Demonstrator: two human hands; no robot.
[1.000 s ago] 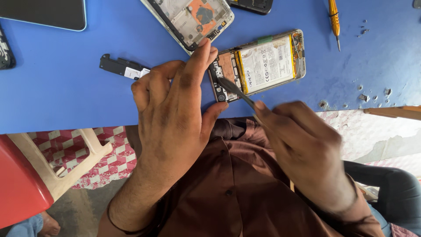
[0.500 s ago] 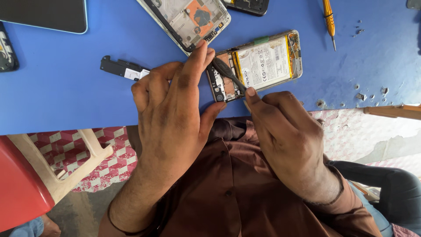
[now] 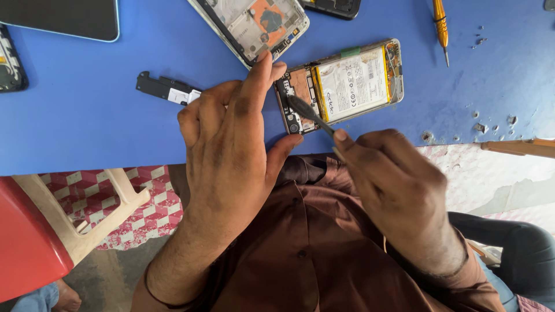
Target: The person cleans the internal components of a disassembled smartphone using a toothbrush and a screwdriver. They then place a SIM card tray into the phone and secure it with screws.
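An opened phone (image 3: 347,84) with its back off lies on the blue table (image 3: 104,110), showing a white battery and a circuit board at its near end. My left hand (image 3: 231,144) pinches the phone's near end between forefinger and thumb. My right hand (image 3: 399,185) holds a thin dark prying tool (image 3: 309,112), whose flat tip rests on the circuit board beside the battery.
A second opened phone frame (image 3: 254,23) lies above the first. A small black part with a white label (image 3: 165,89) sits to the left. An orange-handled screwdriver (image 3: 441,26) and loose screws (image 3: 491,124) lie at the right. A red and cream chair (image 3: 52,231) stands below the table edge.
My right hand has drawn back a little toward me and the tool's tip has shifted over the board. The left hand keeps its hold on the phone.
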